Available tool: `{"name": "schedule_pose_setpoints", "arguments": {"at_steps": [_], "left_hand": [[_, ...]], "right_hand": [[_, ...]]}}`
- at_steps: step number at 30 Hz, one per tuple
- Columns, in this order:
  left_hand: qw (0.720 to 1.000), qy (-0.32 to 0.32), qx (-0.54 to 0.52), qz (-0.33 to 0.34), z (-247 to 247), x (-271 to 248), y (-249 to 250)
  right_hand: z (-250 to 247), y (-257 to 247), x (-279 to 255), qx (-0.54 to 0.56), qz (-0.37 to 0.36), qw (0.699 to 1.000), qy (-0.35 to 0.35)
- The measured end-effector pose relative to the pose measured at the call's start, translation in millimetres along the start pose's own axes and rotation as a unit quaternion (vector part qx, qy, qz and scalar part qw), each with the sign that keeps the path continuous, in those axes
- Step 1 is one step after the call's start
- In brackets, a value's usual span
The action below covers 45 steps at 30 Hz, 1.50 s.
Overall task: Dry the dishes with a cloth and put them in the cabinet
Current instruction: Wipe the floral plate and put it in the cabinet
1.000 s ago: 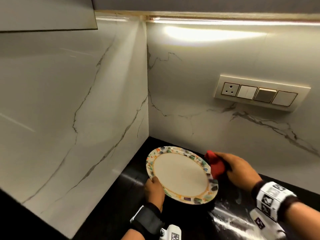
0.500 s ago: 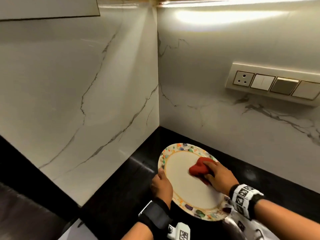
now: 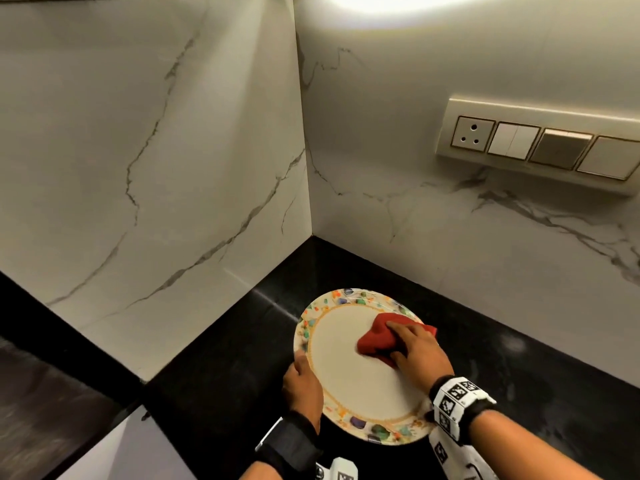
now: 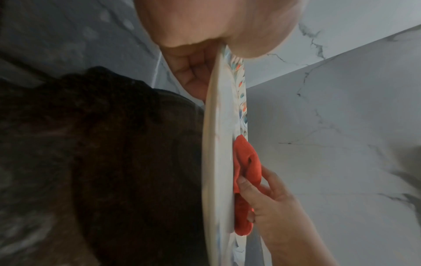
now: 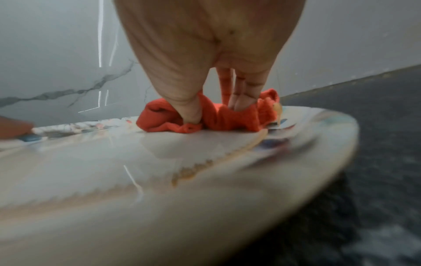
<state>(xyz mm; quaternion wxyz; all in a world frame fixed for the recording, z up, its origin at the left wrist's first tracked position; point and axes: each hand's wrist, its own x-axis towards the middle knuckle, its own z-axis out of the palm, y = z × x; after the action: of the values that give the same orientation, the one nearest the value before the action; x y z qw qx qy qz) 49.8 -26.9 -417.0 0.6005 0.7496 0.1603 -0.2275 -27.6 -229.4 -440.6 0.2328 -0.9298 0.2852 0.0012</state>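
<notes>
Plate [image 3: 349,372] tilted face-up, L hand [image 3: 302,385] gripping rim, R hand [image 3: 420,351] bunching red cloth [image 3: 375,341] on it.

Home kitchen, corner of a worktop. Evidence: glossy black stone countertop [image 3: 242,348] meeting 2 white marble-look backsplash walls [image 3: 145,161] with grey veining, under-cabinet light glare [image 3: 388,5] at top. Cream switch panel [image 3: 540,147] on the right wall: 1 round-pin socket plus 3 switch plates. Patterned dinner plate [image 3: 349,368] and red cloth [image 3: 377,339] in use over the counter.
</notes>
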Motion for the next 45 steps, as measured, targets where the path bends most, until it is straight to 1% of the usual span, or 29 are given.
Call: {"name": "schedule_pose_setpoints", "arguments": {"at_steps": [4,13,18,24,27,30,33,38,42,45], "left_hand": [[1.000,-0.013,-0.015,0.015,-0.7,-3.7,2.1],[0.996,-0.016,0.036,0.077,-10.5,8.2,8.6],[0.991,-0.017,0.057,0.118,-16.9,3.8,14.7],[0.983,-0.041,0.076,0.163,-20.7,-3.0,20.6],[0.977,-0.052,0.092,0.186,-20.4,-3.9,24.4],[0.968,-0.057,0.108,0.219,-19.1,-6.2,28.1],[0.959,-0.072,0.136,0.238,-17.7,-8.8,30.3],[0.944,-0.074,0.163,0.276,-18.2,-10.4,40.0],[0.936,-0.063,0.156,0.309,-17.6,-10.6,50.2],[0.935,-0.051,0.143,0.320,-17.7,-10.6,56.0]], "right_hand": [[-2.7,-5.6,6.0,-0.001,0.040,0.999,0.000],[-7.4,-26.1,12.4,0.056,0.086,0.994,-0.022],[-14.2,-36.1,13.4,0.076,0.109,0.991,-0.027],[-26.9,-46.0,18.0,0.091,0.132,0.987,-0.005],[-34.1,-53.0,20.1,0.094,0.132,0.987,-0.006],[-40.4,-61.5,20.1,0.103,0.115,0.988,0.004],[-46.1,-72.6,18.0,0.113,0.084,0.990,0.026],[-49.8,-94.3,14.9,0.126,0.005,0.991,0.054],[-46.8,-111.2,4.6,0.132,-0.064,0.987,0.066],[-39.5,-120.5,-9.4,0.129,-0.117,0.982,0.076]]}}
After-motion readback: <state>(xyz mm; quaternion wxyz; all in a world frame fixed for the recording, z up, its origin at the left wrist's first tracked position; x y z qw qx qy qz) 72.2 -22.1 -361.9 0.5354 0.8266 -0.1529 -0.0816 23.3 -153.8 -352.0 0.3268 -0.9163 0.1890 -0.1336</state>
